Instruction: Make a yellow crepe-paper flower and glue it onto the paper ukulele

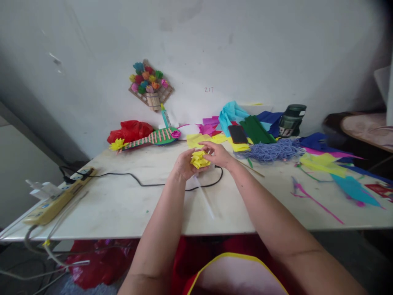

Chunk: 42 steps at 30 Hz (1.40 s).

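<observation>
A pale wall (245, 49) is rising behind a white bench (123, 209), where a green paper-covered instrument (162, 137) is lying toward the back. Near the middle, above the surface, the left hand (185, 164) is holding a yellow paper flower (200, 159); the right hand (217, 154) is curving close over its other side, though whether it is gripping, one cannot tell. Below them a translucent stick (205, 198) is pointing toward the near edge. To the right, a phone (237, 134) is resting behind tangled bluish string (272, 151).

Handwritten mark (209, 89) "Z17" or "217", on pale wall (196, 49), turquoise tube lettering (166, 118) illegible
</observation>
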Each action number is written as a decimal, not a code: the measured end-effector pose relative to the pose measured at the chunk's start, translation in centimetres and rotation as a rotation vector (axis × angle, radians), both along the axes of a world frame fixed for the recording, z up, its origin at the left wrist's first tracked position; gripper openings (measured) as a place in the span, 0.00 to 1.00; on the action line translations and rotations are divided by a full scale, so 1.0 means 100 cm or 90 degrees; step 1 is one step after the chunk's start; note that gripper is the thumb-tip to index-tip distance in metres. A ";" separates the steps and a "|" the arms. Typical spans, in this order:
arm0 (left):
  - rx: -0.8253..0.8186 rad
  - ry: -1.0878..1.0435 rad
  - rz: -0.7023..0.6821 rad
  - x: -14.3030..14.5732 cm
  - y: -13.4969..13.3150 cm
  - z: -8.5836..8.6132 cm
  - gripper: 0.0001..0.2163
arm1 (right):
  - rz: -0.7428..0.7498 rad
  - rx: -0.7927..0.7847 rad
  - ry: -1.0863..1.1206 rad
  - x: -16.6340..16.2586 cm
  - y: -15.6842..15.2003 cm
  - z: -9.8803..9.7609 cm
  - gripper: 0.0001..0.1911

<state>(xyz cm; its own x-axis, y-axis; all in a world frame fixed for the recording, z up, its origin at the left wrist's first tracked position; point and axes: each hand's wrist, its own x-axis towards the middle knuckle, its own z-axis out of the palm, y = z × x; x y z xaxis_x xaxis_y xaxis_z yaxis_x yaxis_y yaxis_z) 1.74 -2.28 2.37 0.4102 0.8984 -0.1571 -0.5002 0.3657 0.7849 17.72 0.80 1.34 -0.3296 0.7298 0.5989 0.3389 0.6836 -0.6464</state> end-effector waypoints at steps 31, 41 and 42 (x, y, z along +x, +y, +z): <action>0.102 0.098 0.387 0.000 0.012 -0.010 0.21 | -0.425 -0.059 -0.236 0.045 0.006 0.013 0.20; 0.059 -0.012 0.451 -0.006 0.018 -0.013 0.16 | -0.563 -0.388 -0.561 0.073 0.017 -0.012 0.19; 0.052 -0.020 0.446 -0.007 0.018 -0.013 0.16 | -0.568 -0.373 -0.560 0.073 0.018 -0.013 0.19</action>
<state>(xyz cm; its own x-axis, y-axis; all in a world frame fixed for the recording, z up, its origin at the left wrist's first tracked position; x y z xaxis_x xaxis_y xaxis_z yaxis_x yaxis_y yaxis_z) 1.06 -0.46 1.10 -0.2662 0.9609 -0.0762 -0.6192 -0.1099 0.7775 24.98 2.57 0.01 0.2711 0.9622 -0.0246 0.9561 -0.2721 -0.1090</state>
